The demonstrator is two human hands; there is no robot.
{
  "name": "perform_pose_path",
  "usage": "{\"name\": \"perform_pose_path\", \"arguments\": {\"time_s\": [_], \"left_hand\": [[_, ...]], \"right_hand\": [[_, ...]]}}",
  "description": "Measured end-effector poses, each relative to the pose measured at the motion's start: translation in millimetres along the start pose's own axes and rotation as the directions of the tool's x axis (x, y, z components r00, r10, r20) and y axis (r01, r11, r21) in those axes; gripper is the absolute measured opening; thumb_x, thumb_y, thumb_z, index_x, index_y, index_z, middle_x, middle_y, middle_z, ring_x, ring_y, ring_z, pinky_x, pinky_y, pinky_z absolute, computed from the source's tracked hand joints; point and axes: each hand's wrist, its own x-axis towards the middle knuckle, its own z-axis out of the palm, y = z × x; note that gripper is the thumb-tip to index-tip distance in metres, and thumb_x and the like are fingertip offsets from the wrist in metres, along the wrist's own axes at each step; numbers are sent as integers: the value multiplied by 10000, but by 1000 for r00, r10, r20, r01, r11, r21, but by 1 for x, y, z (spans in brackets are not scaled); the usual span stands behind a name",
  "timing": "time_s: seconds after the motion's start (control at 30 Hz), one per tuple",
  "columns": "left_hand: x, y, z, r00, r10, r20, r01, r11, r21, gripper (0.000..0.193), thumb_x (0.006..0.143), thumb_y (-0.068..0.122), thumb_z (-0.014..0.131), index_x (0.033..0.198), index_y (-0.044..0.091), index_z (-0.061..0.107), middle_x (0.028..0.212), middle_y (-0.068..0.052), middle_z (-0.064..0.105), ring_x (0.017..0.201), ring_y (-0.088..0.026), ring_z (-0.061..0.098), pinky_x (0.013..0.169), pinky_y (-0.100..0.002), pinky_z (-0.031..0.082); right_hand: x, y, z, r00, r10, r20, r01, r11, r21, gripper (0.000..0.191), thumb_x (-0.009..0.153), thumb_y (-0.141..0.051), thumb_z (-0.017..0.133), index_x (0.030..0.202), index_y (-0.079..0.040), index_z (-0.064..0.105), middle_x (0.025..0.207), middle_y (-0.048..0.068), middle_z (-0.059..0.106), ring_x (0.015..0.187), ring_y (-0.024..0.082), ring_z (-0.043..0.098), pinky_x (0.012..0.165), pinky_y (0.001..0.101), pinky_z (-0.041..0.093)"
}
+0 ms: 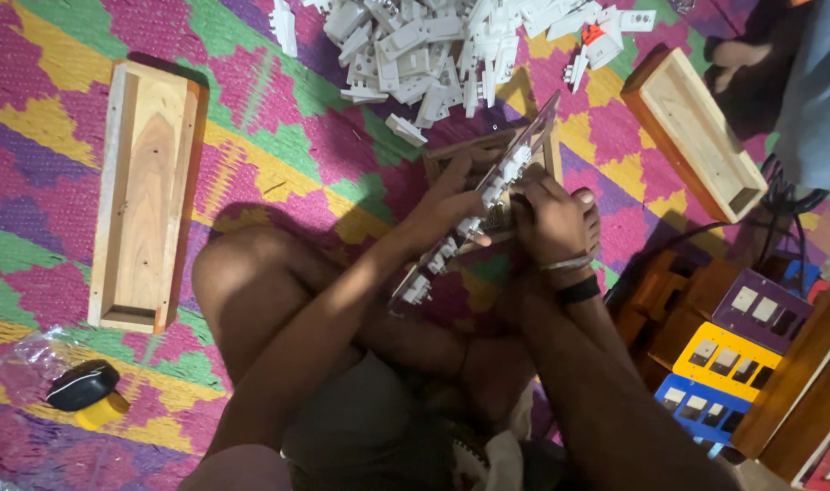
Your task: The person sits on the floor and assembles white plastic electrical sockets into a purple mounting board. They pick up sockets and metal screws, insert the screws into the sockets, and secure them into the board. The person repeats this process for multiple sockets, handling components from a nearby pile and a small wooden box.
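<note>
1. We count one clear switch panel, tilted over our lap, left hand and right hand fingers gripping it
2. Two empty wooden boxes on the mat
3. One white switch heap, top cut off, uncountable

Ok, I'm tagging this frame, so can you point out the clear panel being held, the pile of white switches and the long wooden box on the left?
clear panel [524, 150], head view, upper end of the sheet.
pile of white switches [433, 45], head view, middle of the heap.
long wooden box [147, 191], head view, inner floor.
</note>
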Motion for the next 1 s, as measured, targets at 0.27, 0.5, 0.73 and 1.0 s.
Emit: {"name": "perform_pose_path", "arguments": {"time_s": [0.27,0.5,0.73,1.0], "left_hand": [[4,1,1,998,60,-4,-59,995,85,634,871,105,590,1481,68,421,1376,-102,523,1177,-215,554,874,-342,595],[4,5,7,1000,2,27,-1,999,-37,684,819,80,592,1475,96,398,1373,-121,502,1154,-228,565,769,-395,661],[0,10,10,1000,2,16,-3,999,46,638,840,103,586,1447,122,389,1381,-107,482,1117,-229,561,712,-360,647],[-5,9,13,997,-48,67,46,998,37,648,825,77,594,1433,128,375,1257,-112,515,1056,-212,568,703,-370,647]], "right_hand": [[3,-3,2,996,83,18,-82,995,-56,147,891,-110,718,1034,-102,751,1144,103,726,988,325,701,842,430,555],[-6,1,1,999,26,-36,-30,995,-97,135,886,-134,743,1020,-119,753,1096,105,738,944,328,716,805,418,568],[-4,-6,-15,848,526,60,-350,471,810,46,989,-27,755,1028,-6,765,883,71,743,723,134,624,624,289,464],[14,-21,-35,972,216,-92,-120,794,596,50,1000,21,719,1049,13,716,981,44,671,869,107,595,799,242,476]]}}
